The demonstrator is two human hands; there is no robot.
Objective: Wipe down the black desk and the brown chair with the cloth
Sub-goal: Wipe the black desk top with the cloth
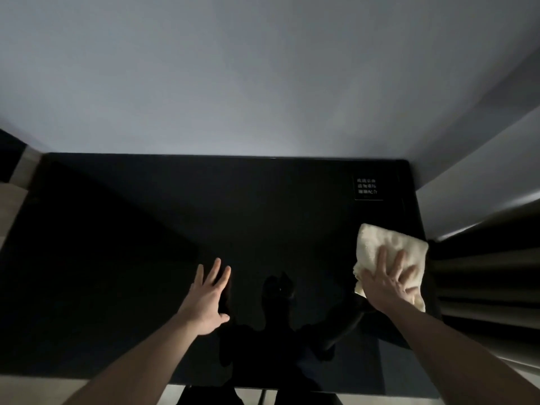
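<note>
The glossy black desk [146, 229] fills the middle of the head view, set against a grey wall. A cream cloth [377, 241] lies on the desk near its right edge. My right hand [391, 282] presses flat on the cloth with straight, spread fingers. My left hand [209, 296] rests on the desk surface at the centre, fingers straight and holding nothing. The brown chair is not in view.
A small black label with white lettering [367, 187] is stuck at the desk's far right corner. Dark curtain folds [482, 273] hang just right of the desk. A grey wall [263, 83] stands directly behind. Pale floor [35, 390] shows at the lower left.
</note>
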